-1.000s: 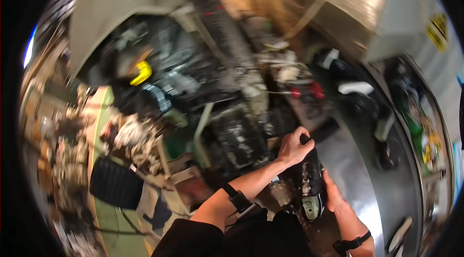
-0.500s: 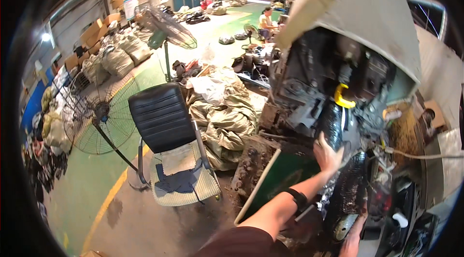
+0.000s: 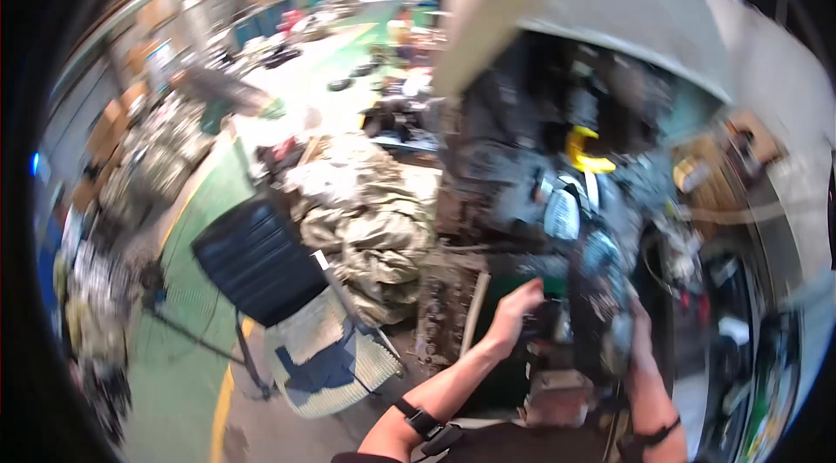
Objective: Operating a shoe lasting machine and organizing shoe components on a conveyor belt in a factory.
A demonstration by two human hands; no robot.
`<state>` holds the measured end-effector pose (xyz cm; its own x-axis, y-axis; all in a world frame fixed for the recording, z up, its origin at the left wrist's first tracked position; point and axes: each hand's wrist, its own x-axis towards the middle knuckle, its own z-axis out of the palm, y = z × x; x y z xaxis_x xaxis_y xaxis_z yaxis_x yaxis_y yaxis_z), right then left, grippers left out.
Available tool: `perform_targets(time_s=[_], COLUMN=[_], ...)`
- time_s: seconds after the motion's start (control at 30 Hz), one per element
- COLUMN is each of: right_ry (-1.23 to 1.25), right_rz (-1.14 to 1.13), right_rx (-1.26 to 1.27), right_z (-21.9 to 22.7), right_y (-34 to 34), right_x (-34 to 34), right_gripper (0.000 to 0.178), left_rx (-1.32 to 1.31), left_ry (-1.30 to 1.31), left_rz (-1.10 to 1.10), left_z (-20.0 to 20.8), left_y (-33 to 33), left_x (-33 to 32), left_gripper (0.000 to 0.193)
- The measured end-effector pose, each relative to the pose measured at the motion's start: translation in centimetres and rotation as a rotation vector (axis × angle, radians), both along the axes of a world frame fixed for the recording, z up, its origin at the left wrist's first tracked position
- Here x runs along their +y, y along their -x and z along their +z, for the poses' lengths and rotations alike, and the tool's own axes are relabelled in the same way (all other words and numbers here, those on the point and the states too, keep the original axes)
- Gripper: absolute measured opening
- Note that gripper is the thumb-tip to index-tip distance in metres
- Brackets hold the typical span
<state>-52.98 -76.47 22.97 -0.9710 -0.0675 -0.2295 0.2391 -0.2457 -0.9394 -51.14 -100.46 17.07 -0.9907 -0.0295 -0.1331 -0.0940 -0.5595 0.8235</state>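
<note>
My right hand grips the right side of a long, dark, glossy shoe-shaped piece, which stands steeply tilted in front of the machine. My left hand is to its left, fingers curled in; motion blur hides what they hold, if anything. Beyond the dark piece, a pale, shiny rounded piece lies below a curved yellow part in the mouth of the machine. A dark band circles each forearm.
A black-backed chair with a cloth on its seat stands at left. Behind it lies a heap of tan sacks. A cardboard box and dark trays line the right side. Bagged bundles fill the far left.
My left hand has come off the dark piece under the yellow part and moved left and nearer. My right hand has raised the other dark piece. The view has swung right and blurs.
</note>
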Motion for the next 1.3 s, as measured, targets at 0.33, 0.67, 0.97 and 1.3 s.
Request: perform_targets(time_s=[0.33,0.67,0.97,1.3], right_ry=[0.381,0.413,0.488,0.322], right_rz=[-0.090,-0.096,-0.102,-0.144], right_rx=[-0.043,-0.122,0.057,0.137], right_z=[-1.3,-1.8,-5.6,-8.7], right_y=[6.2,10.3,11.0,11.9], right_x=[-6.9,-7.3,-8.0,-7.6], right_gripper=[0.067,0.071,0.069,0.068], left_rx=[-0.334,-0.259,-0.202,-0.145], left_ry=[0.010,-0.064,0.529,0.499], left_rz=[0.153,0.215,0.702,0.781], left_z=[4.4,3.9,-1.4,-4.6], left_y=[4.7,8.8,10.5,11.3], left_x=[1.3,0.9,4.4,5.1], left_gripper=[0.028,0.022,0.035,0.037])
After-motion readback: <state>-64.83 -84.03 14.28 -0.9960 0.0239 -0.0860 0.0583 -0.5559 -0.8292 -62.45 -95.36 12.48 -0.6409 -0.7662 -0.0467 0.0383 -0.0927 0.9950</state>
